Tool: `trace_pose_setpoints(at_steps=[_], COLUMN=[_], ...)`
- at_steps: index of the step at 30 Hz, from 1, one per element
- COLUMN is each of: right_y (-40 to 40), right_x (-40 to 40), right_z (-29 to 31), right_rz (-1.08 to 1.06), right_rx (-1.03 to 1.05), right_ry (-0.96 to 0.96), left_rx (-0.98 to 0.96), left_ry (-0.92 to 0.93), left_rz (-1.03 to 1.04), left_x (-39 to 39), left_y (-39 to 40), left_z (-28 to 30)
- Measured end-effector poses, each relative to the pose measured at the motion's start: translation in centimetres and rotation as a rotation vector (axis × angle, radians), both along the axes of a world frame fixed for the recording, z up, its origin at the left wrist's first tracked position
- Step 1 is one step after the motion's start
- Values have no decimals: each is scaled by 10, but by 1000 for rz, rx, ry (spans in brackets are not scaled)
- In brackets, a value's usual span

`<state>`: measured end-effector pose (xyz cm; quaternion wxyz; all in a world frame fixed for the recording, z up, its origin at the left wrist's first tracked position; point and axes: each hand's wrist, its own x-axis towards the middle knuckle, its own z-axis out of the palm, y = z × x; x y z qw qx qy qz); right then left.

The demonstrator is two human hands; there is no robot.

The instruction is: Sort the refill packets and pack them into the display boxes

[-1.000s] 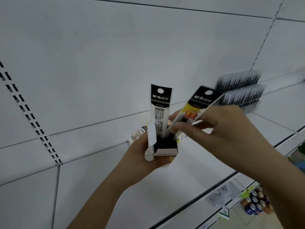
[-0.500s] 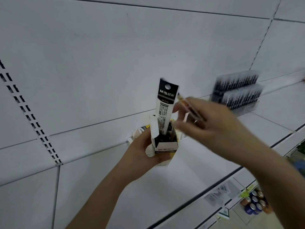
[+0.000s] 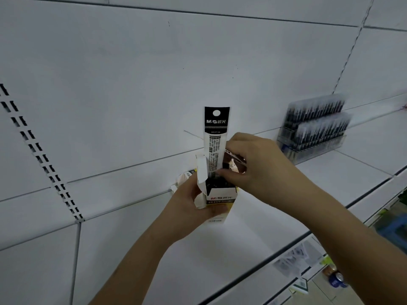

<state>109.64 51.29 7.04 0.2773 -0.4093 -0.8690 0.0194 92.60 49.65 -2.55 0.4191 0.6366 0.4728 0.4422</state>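
Note:
My left hand (image 3: 187, 208) grips a small white display box (image 3: 219, 198) from below and holds it upright above the white shelf. The box's top flap (image 3: 201, 170) stands open on the left. One refill packet (image 3: 215, 133), black at the top with white print below, sticks straight up out of the box. My right hand (image 3: 255, 166) is at the box's mouth with its fingers curled round a second packet (image 3: 234, 157), which lies tilted and mostly hidden by the fingers. Dark refill ends fill the box's opening.
A clear rack of dark pens (image 3: 317, 128) stands on the shelf (image 3: 330, 170) at the right. Another small box (image 3: 184, 177) lies behind my left hand. White back panels with a slotted upright (image 3: 41, 155) fill the left. Cans (image 3: 335, 279) sit low at the right.
The packet in my right hand has come down from above the box to its mouth. The upright packet stands straighter. My left hand and the box have stayed in place.

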Motion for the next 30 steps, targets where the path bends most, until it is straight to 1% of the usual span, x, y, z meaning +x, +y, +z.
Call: trace_pose_setpoints(at_steps=[2,4,6,8,13,16,23,30], right_y=[-3,-8,-14,-19,-38,-47,-51,-45], right_x=[1,1,-2,0,23,31,23,5], right_z=[9,20,29,34,51,50,35,17], right_rz=[44,79,81,42,-86,-99,-102,-206], right_rx=[-99,-205,-258,-205,19,45,-34,-12], right_ry=[61,208,346,387,555,555,572,377], left_rx=[-5,-3,0,10,58,103,187,201], left_ry=[6,1,-3,-6,-44,-50,-55,-95], left_rz=[-14,-19,-26,-35,-2,11,59,73], left_x=[0,0,0,0,-4,-1,6,10], left_y=[1,2,0,-1,-4,-6,-10,-11], left_z=[0,0,1,0,-3,-2,-9,-15])
